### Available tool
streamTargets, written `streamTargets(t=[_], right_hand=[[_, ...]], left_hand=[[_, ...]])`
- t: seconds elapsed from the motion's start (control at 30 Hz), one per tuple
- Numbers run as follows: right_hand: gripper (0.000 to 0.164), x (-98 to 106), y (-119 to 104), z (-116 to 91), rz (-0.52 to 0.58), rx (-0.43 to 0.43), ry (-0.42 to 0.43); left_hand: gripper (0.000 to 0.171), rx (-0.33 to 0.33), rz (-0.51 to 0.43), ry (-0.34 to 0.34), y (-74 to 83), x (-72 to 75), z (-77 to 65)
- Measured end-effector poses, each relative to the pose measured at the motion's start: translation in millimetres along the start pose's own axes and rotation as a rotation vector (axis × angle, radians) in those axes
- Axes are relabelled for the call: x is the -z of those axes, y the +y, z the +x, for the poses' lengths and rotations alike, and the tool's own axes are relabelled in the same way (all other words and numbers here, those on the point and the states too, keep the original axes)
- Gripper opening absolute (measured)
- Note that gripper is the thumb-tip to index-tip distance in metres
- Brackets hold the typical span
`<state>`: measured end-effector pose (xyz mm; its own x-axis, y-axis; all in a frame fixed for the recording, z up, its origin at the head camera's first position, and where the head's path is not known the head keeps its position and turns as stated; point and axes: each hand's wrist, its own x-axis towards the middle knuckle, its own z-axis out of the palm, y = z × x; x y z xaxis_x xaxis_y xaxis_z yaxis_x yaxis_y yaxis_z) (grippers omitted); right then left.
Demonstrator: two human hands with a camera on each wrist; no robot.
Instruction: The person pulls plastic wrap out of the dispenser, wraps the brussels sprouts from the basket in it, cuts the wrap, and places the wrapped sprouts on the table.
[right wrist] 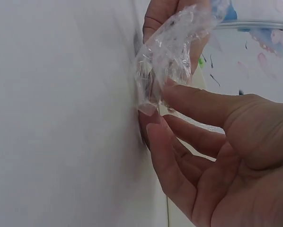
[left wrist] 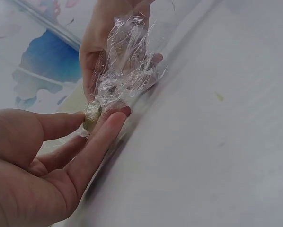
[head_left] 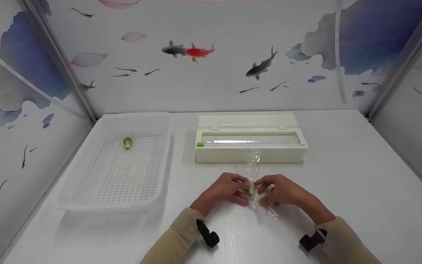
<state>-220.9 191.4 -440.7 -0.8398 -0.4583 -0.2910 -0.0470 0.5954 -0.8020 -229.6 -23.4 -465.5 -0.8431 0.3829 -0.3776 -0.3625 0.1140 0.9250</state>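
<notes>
Between both hands, in front of the white box, is a small yellow-green piece (left wrist: 91,116) wrapped in crumpled cling film (left wrist: 127,59); its kind is hidden by the folds. My left hand (head_left: 232,187) pinches the piece between thumb and fingers from the left. On the other side, my right hand (head_left: 283,190) pinches the film with thumb and fingertips, close against the left fingers. Loose film fans out above and below the fingers in the head view. In the right wrist view, the clear film (right wrist: 165,56) stands up over the fingertips and overlaps the left hand behind.
Behind the hands stands a cream cling film dispenser (head_left: 251,156), lid raised, with a film roll (head_left: 251,140) inside and a green slider (head_left: 200,144) at its left end. To the left, a white perforated basket (head_left: 114,206) holds a small broccoli floret (head_left: 127,142). Printed panels surround the table.
</notes>
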Motion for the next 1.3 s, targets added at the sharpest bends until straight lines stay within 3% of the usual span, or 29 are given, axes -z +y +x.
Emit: streamTargets(t=[0.2,0.37,0.5,0.83,1.3], right_hand=[[0.044,-9.6,-4.4,0.4,-0.113,-0.02,0.054],[0.045,-13.4,-6.6,-3.1,-0.179,0.009,0.079],[0.034,-15.3,-9.5,-5.5,-0.2,0.023,0.094],[0.027,-13.6,-8.9,-6.0,-0.091,0.017,0.076],[0.025,-13.2,-1.4,0.7,0.01,-0.024,0.077]], left_hand=[[0.024,-0.023,0.03,0.043,1.2,-4.1,0.8],[0.022,-0.021,0.009,0.029,1.3,-5.9,0.6],[0.02,-0.026,0.022,0.022,0.8,-4.9,0.3],[0.018,-0.055,0.128,0.018,1.1,-1.6,-2.5],[0.019,-0.049,0.09,0.064,-1.6,-0.9,-3.7]])
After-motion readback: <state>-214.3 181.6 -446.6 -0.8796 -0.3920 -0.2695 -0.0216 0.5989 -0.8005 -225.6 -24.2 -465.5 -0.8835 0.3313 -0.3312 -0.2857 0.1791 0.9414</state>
